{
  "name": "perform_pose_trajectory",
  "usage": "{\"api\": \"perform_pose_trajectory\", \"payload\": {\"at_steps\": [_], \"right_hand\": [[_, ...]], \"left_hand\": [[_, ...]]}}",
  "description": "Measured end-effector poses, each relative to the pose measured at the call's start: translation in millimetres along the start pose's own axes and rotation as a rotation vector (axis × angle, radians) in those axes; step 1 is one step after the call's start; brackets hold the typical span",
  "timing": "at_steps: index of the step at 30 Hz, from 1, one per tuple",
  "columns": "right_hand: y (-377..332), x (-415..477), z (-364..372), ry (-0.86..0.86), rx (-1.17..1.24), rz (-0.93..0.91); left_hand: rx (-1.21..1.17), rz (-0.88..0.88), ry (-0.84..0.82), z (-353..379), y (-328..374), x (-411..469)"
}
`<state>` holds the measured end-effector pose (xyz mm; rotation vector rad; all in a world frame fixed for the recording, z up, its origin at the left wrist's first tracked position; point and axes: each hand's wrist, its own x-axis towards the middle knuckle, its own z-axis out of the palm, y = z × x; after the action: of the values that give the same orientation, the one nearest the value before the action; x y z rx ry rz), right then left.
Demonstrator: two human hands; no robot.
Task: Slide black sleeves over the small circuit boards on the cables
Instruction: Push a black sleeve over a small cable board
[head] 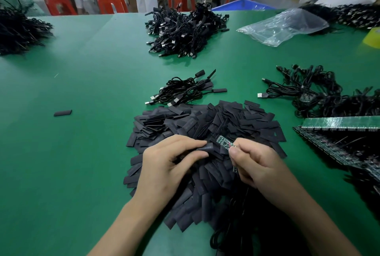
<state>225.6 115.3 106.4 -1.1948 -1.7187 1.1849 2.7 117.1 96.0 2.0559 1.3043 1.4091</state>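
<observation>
Green table (82, 153) bears black sleeve heap (205, 124); orange stools (112, 2) behind.

Sleeve (207, 147) and circuit board (224, 142) in fingers (197, 144)

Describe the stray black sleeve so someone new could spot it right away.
Start at the heap of black sleeves in the middle of the green table. Look left across the mat to the stray sleeve, lying flat. Unlike the others, it lies alone, touching nothing.
</observation>
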Motion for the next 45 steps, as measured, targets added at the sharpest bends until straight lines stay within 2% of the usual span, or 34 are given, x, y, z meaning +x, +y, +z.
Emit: {"api": "perform_pose_trajectory", "payload": {"at_steps": [13, 19, 27, 32, 37, 45], "right_hand": [[-3, 0, -4, -0.155, 0.004, 0.036], [-7, -2, -6, -0.229, -0.127, 0.014], [-10, -3, -9, -0.3, -0.169, 0.03], [-9, -4, -9, -0.296, -0.14, 0.019], [-6, -2, -9, -0.209, -0.067, -0.009], [-3, -1, -9, -0.176, -0.083, 0.003]], "left_hand": [[-0.003, -0.001, -0.008, 1, -3, -1], [0.057, 0.125, -0.176, -8, -12, 2], [0.064, 0.22, -0.328, -7, -11, 1], [0.076, 0.202, -0.31, -5, -8, -1], [0.052, 0.15, -0.217, -4, -2, 0], [0.01, 0.109, -0.199, -2, 4, -4]]}}
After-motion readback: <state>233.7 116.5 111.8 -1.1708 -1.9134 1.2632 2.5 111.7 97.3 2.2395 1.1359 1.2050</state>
